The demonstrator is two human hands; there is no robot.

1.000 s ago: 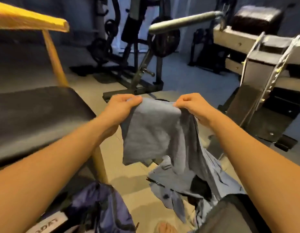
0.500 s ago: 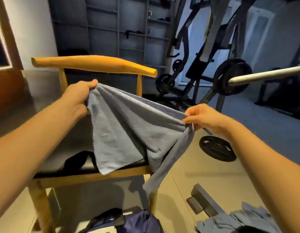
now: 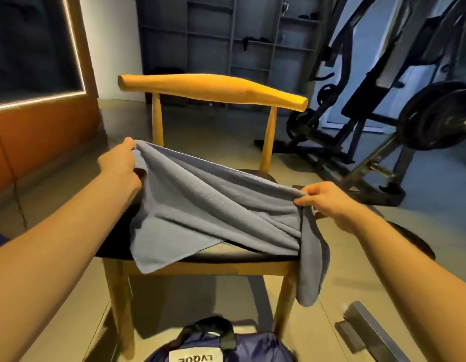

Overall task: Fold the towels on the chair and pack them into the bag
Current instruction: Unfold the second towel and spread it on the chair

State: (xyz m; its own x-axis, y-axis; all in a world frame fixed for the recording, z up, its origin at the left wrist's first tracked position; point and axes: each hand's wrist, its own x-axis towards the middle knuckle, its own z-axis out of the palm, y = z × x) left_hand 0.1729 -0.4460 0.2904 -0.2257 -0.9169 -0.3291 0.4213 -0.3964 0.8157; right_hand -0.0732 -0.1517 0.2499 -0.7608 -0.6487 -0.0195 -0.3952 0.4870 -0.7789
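A grey-blue towel (image 3: pixel 200 205) is stretched across the black seat of a wooden chair (image 3: pixel 213 90). My left hand (image 3: pixel 119 163) pinches its far left corner above the seat's back left. My right hand (image 3: pixel 323 199) pinches the right corner over the seat's right edge. One end of the towel hangs down past the chair's front right leg, and a loose corner droops over the front rail. A dark blue bag (image 3: pixel 226 346) with a white label lies on the floor in front of the chair.
Weight machines and a barbell with black plates (image 3: pixel 435 118) stand to the right. A black weight plate (image 3: pixel 414 241) lies on the floor behind my right forearm. A grey metal block (image 3: pixel 362 325) sits at lower right. An orange panel (image 3: pixel 44 134) lines the left.
My view swung left from the towel pile on the floor to the chair. Both hands spread the towel apart and lowered it onto the seat.
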